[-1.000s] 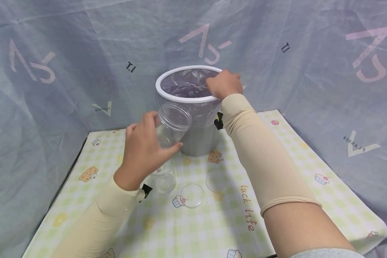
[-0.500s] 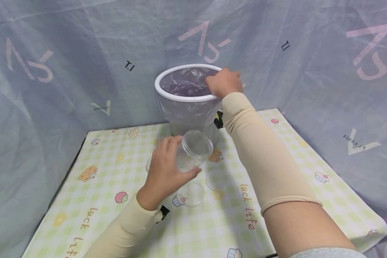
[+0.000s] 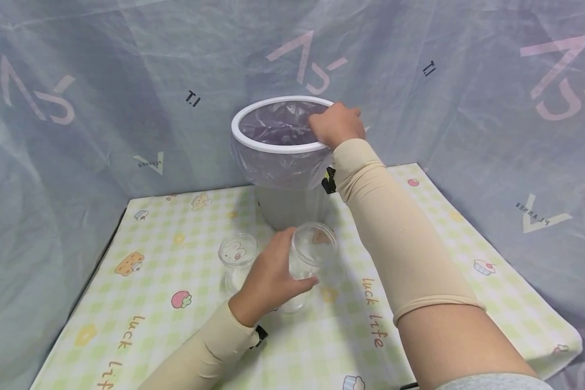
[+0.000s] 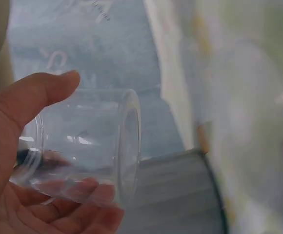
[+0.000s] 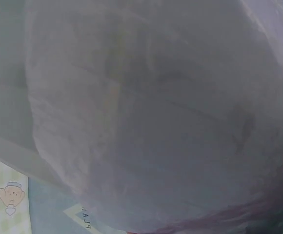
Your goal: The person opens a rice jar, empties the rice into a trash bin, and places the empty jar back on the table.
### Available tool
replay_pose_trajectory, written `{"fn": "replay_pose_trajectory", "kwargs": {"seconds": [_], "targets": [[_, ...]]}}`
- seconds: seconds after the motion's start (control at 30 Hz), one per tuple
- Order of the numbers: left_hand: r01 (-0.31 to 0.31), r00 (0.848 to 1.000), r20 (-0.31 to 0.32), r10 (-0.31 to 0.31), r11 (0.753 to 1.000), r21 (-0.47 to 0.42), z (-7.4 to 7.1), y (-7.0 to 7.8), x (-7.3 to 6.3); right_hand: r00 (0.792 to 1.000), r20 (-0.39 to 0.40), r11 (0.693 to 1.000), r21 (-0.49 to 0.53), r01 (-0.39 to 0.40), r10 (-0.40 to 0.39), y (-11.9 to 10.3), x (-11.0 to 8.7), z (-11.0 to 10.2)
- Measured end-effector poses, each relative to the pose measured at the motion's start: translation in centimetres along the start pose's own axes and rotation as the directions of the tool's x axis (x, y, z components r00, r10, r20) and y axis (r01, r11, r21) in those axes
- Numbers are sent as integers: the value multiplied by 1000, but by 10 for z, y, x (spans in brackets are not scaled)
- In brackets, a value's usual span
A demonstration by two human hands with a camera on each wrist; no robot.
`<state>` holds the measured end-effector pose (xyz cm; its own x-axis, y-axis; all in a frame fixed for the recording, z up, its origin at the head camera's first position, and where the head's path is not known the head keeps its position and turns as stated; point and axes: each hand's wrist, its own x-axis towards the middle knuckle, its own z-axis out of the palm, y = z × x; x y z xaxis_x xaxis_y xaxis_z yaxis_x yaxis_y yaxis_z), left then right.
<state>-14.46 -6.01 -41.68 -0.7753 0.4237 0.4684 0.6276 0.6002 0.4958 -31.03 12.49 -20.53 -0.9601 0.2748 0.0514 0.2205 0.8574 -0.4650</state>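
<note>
My left hand (image 3: 270, 279) grips a clear plastic jar (image 3: 314, 246) with a threaded mouth, held just above the table in front of the trash can. In the left wrist view the thumb lies along one side of the jar (image 4: 83, 131) and the fingers curl round the other. My right hand (image 3: 338, 125) holds the white rim (image 3: 283, 148) of the grey trash can (image 3: 290, 203) at its right side. A translucent bag (image 3: 278, 168) lines the can and hangs over its outside. The right wrist view is mostly filled by the bag (image 5: 156, 122).
A second clear jar (image 3: 239, 252) stands on the table left of my left hand. A clear round lid (image 3: 292, 306) lies below the held jar, partly hidden. Checked cloth (image 3: 156, 336) covers the table, and a grey-blue curtain (image 3: 127, 108) hangs behind.
My left hand has carried the jar down and to the right, away from the trash can's side, uncovering the second jar. My right hand has stayed on the rim.
</note>
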Motion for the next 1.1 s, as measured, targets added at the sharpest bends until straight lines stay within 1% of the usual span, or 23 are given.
{"fn": "replay_pose_trajectory", "kwargs": {"seconds": [0.07,0.13,0.23,0.43,0.63,0.8,0.93,1.1], "targets": [[-16,999,28,17,1000,-26,9,-2,-2,1000,-4,1000,-1,-4,4,0,0,0],[-15,998,52,18,998,-54,16,-3,-3,1000,-1,1000,-1,-4,4,0,0,0],[5,998,70,2,994,-113,24,-6,-4,1000,7,1000,-2,2,-2,0,1,1],[76,991,122,-52,975,-209,31,-11,-5,1000,13,1000,3,3,-3,-1,0,0],[128,983,154,-96,967,-218,39,-14,-5,1000,2,1000,19,1,-1,-1,-1,-1],[159,978,168,-123,962,-222,42,-17,-5,1000,2,999,32,-13,13,0,-1,-1],[186,977,149,-155,956,-227,41,-24,-3,1000,5,999,35,-17,17,1,-2,-2],[236,968,137,-208,941,-243,37,-32,0,1000,3,999,34,-13,13,0,-2,-2]]}}
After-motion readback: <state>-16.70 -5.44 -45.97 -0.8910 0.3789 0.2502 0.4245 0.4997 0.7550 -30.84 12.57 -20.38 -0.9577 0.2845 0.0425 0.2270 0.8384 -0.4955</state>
